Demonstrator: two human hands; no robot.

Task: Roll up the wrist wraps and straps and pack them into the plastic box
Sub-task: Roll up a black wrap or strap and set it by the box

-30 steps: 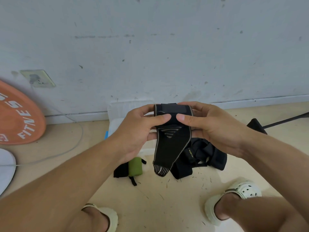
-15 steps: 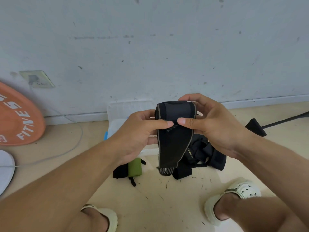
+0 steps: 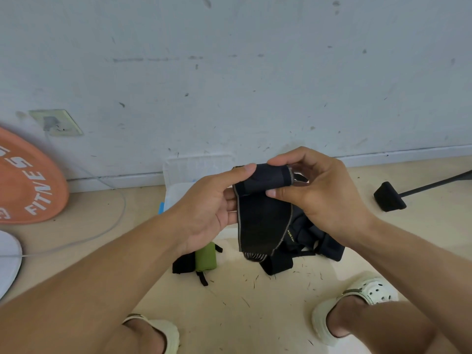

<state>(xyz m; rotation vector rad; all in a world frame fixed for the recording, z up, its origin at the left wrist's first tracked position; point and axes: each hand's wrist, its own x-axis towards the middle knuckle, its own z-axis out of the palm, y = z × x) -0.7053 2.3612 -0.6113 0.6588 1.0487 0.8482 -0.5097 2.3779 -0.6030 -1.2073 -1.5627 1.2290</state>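
I hold a black wrist wrap [image 3: 264,221] in the air in front of me; its top end is rolled into a thick coil and its tail hangs down. My left hand [image 3: 212,208] pinches the coil's left end with thumb and fingers. My right hand [image 3: 316,192] grips the coil's right end, fingers over the top and thumb below. Behind my hands, against the wall, stands the clear plastic box [image 3: 184,175], partly hidden. A pile of black straps [image 3: 319,241] lies on the floor under my right hand. A green and black strap [image 3: 201,259] lies to the left of the pile.
An orange weight plate [image 3: 28,182] leans on the wall at far left, with a white disc [image 3: 7,261] below it and a thin cable [image 3: 112,221] across the floor. A black rubber foot on a rod [image 3: 389,196] lies at right. My two sandalled feet [image 3: 357,302] stand near the bottom edge.
The coil at the wrap's top has grown and the hanging tail has become shorter. Both hands turned the roll and shifted slightly right.
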